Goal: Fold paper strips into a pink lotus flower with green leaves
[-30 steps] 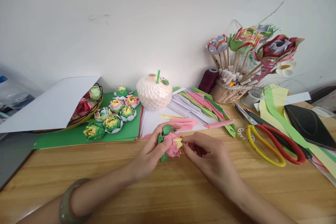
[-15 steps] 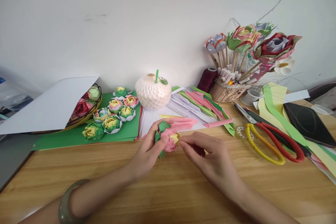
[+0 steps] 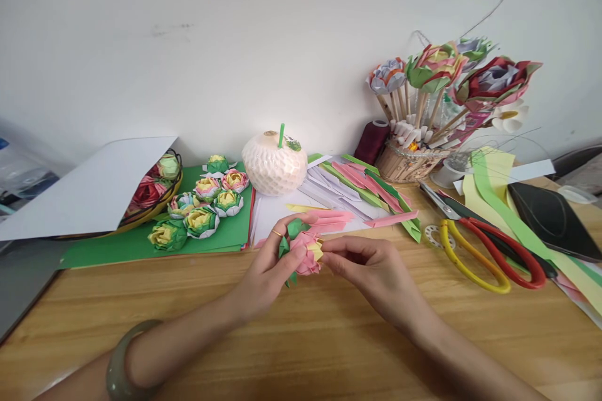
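Above the wooden table, a folded paper flower (image 3: 306, 252) with pink petals, a yellow centre and green outer leaves is held tilted toward the right. My left hand (image 3: 273, 263) is closed around its left side, thumb on the pink petals and a ring on one finger. My right hand (image 3: 364, 266) pinches at the yellow centre with thumb and forefinger; the fingertips touch the petals there. Behind the flower lie folded pink paper strips (image 3: 329, 220) on white paper.
Finished paper flowers (image 3: 202, 221) sit on green sheets (image 3: 113, 255) to the left. A white textured coconut-shaped container (image 3: 274, 166) stands behind. To the right lie scissors (image 3: 493, 254), a black tablet-like object (image 3: 555, 219) and a basket (image 3: 409, 163) of stemmed paper flowers.
My right hand's fingers have closed in more tightly at the flower's yellow centre. The flower has turned slightly in my left hand. The things on the table have stayed put.
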Demonstrator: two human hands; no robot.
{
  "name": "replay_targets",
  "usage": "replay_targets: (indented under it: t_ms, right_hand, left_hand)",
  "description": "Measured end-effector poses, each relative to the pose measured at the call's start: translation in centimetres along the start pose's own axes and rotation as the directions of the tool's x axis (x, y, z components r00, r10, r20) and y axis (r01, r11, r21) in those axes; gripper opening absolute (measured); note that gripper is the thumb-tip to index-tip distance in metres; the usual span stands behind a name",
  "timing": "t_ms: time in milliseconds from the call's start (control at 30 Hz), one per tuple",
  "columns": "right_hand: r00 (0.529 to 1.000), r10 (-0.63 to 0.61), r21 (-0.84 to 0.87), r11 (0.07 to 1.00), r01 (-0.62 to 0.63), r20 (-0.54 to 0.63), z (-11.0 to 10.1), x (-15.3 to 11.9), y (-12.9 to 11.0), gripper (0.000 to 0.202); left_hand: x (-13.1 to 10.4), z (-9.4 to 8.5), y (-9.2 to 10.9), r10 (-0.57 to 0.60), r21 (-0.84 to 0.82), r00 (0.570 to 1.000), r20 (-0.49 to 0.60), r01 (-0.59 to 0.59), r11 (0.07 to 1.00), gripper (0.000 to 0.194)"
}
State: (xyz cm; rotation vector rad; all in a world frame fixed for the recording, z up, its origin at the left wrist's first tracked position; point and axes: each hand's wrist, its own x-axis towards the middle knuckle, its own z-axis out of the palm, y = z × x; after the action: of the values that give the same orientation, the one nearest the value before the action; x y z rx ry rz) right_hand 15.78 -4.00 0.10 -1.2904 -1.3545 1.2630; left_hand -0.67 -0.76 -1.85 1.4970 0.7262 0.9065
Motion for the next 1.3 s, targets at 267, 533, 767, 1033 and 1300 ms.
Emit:
replay_targets:
  t_ms: [267,533,767,1033,1300]
  right_hand:
    - [0.996,0.092,-0.008,0.996,-0.092,0.017,-0.1,0.0,-0.3,0.011]
    - [0.999,0.033,-0.017,0.999,-0.033,0.015,0.0,-0.3,-0.7,0.015]
    - [0.997,-0.058,0.004,0.998,0.058,-0.040,-0.6,-0.5,-1.3,0.026]
    - [0.971,-0.220,-0.141,0.968,0.205,-0.096,-0.5,-1.0,-1.4,0.021]
    - [0.936,-0.345,-0.411,0.865,0.290,-0.066,-0.1,-1.1,-0.9,0.020]
  left_hand:
    - [-0.1,0.0,-0.1,-0.019,0.016,1.000,0.006,0.019,1.000,0.036]
    - [0.2,0.1,-0.8,-0.021,-0.163,0.999,0.030,0.025,0.986,0.031]
    - [0.1,0.3,0.1,-0.197,-0.387,0.979,0.050,0.201,0.900,0.028]
    - [0.1,0.4,0.4,-0.130,-0.339,0.990,0.046,0.138,0.931,0.029]
    - [-0.7,0.3,-0.5,0.099,-0.083,0.995,-0.031,-0.101,0.991,0.040]
